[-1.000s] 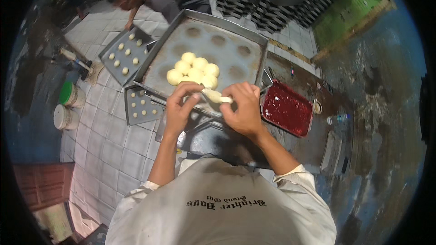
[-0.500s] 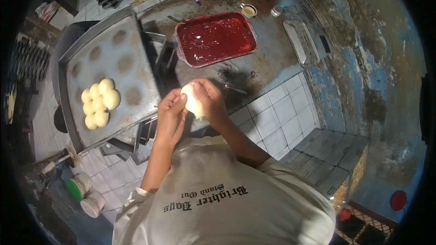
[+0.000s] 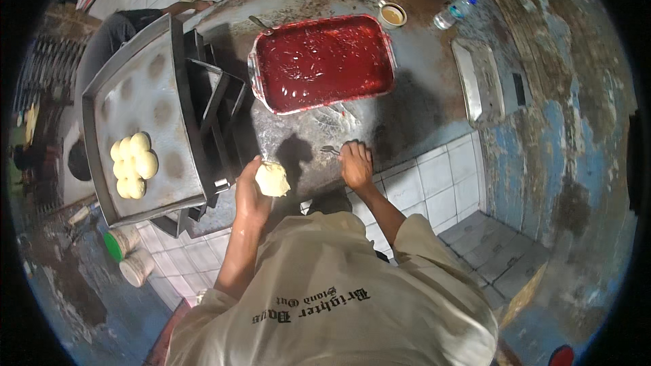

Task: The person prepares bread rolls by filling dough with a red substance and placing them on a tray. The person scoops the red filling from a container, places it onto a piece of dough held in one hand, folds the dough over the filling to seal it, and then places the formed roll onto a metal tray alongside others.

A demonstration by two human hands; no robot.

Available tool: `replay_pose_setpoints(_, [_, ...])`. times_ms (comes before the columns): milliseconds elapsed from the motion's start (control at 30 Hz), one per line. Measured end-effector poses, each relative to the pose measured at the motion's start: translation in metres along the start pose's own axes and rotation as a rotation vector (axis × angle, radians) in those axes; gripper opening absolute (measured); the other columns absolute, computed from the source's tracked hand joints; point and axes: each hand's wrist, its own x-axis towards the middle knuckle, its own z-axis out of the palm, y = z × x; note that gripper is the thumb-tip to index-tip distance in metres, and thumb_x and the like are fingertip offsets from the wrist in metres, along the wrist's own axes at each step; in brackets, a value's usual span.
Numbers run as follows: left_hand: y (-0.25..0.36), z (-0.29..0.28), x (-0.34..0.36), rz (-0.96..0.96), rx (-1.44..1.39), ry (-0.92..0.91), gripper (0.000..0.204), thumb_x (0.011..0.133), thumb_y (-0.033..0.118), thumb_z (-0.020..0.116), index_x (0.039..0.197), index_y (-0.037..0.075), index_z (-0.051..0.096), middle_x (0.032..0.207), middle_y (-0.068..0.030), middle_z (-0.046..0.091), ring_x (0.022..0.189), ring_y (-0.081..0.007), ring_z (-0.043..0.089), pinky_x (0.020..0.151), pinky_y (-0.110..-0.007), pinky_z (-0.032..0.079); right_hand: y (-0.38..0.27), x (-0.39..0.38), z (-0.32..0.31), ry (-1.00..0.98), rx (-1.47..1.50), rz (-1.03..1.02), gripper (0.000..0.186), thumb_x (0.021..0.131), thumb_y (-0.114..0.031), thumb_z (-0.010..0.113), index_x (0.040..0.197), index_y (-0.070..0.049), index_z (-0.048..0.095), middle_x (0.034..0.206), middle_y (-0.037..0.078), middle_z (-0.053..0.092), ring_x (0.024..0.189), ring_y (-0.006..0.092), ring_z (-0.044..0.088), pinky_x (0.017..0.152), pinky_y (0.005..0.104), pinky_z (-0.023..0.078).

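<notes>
My left hand (image 3: 251, 196) is closed around a pale yellow bun (image 3: 272, 179), whose rough, torn-looking side faces up. At the table's near edge, my right hand (image 3: 357, 165) is closed on a slim metal utensil (image 3: 330, 150). Only its dark end shows past the fingers, so I cannot tell whether it is a spoon or a fork. Beyond both hands lies a rectangular pan (image 3: 254, 74) of glossy red filling, jam-like in look. A spoon handle (image 3: 260, 24) sticks out over its far left corner. To the left, several joined pale buns (image 3: 133, 165) sit on a large metal tray (image 3: 152, 193).
The big tray rests on a stack of dark metal trays (image 3: 215, 105). A cup of brown drink (image 3: 391, 15), a plastic bottle (image 3: 453, 13) and an empty-looking metal tin (image 3: 478, 81) stand farther back. Buckets (image 3: 135, 268) are on the floor at left. Another person's leg (image 3: 112, 47) shows behind the tray.
My hands have parted: the left keeps the bun, now with a rough side showing. The right has let go of it and grasped the utensil that lay on the table. My view has shifted.
</notes>
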Motion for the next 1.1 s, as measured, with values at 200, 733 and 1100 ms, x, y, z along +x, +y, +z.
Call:
replay_pose_setpoints(200, [-0.011, 0.016, -0.010, 0.074, -0.231, 0.098, 0.030, 0.106, 0.036, 0.059, 0.113, 0.007, 0.065, 0.106, -0.0089, 0.071, 0.102, -0.0247, 0.069, 0.091, -0.044, 0.054, 0.009, 0.105, -0.093, -0.052, 0.259, -0.120, 0.006, 0.099, -0.013, 0.060, 0.101, -0.007, 0.059, 0.085, 0.017, 0.063, 0.082, 0.0426, 0.062, 0.072, 0.0512, 0.052])
replay_pose_setpoints(733, [-0.026, 0.018, -0.018, 0.204, -0.463, 0.043, 0.034, 0.106, 0.031, 0.055, 0.122, 0.002, 0.065, 0.122, -0.0140, 0.071, 0.113, -0.0291, 0.067, 0.101, -0.045, 0.053, 0.007, 0.237, -0.071, -0.517, -0.094, -0.320, 0.014, 0.093, -0.015, 0.069, 0.095, -0.002, 0.064, 0.087, 0.022, 0.073, 0.093, 0.0395, 0.073, 0.077, 0.0517, 0.057])
replay_pose_setpoints(1100, [-0.015, 0.057, 0.013, 0.183, -0.366, -0.198, 0.033, 0.112, 0.028, 0.044, 0.123, 0.002, 0.062, 0.120, -0.0144, 0.069, 0.111, -0.0264, 0.067, 0.101, -0.042, 0.055, -0.027, 0.181, -0.177, -0.985, 1.414, 0.167, 0.007, 0.096, -0.011, 0.071, 0.097, -0.009, 0.064, 0.081, -0.006, 0.063, 0.076, 0.0074, 0.058, 0.070, 0.0252, 0.047])
